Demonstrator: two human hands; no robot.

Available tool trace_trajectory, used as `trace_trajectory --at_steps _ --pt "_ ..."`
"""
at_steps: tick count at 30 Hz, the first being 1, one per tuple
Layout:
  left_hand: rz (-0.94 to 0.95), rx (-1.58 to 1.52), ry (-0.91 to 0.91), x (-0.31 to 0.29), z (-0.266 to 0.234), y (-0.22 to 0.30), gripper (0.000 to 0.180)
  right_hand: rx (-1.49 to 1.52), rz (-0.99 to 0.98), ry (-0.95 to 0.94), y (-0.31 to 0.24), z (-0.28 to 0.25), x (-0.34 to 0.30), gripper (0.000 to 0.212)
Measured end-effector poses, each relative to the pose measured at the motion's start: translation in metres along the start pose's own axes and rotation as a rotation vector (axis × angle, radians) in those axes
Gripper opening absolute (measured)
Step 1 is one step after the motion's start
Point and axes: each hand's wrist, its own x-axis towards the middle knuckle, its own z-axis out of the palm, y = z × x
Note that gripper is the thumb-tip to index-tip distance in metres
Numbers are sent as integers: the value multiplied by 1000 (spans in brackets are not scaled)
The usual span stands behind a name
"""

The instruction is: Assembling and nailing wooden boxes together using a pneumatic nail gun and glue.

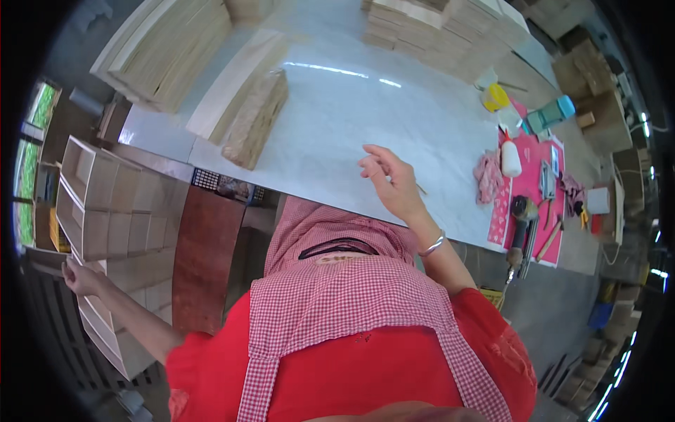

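The light wooden boxes (137, 232) stand stacked at the person's left, beside the worktable; the left hand (83, 278) is at their outer edge, and whether its curled fingers grip the wood cannot be told. The right hand (394, 184), fingers loosely bent and apart, hovers over the white tabletop (330, 126), whose gloss reflects strips of light. A red-brown board (211, 260) lies between boxes and person. Around the table, the room holds cartons and shelving, with greenery through a window at the left.

Pale, flat boards (169, 56) form a stack at the far left, near a rough-edged, shiny wood bundle (256, 119). On the right, a pink mat (534, 165) bears a white squeeze bottle (510, 158), a crumpled rag (487, 176) and a wooden-handled hammer (550, 239).

A thin stick (422, 188) is partly hidden by the right hand; the far block stack (436, 35) is cut off above; the dark rim blurs the shelving.
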Motion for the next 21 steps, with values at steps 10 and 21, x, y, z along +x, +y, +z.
trace_trajectory --at_steps 10,21 --pt "-327 -310 -1147 -373 114 234 21 120 155 152 45 -38 -17 32" --pt "-734 -218 -1933 -527 370 302 91 8 -46 321 59 -61 95 48"
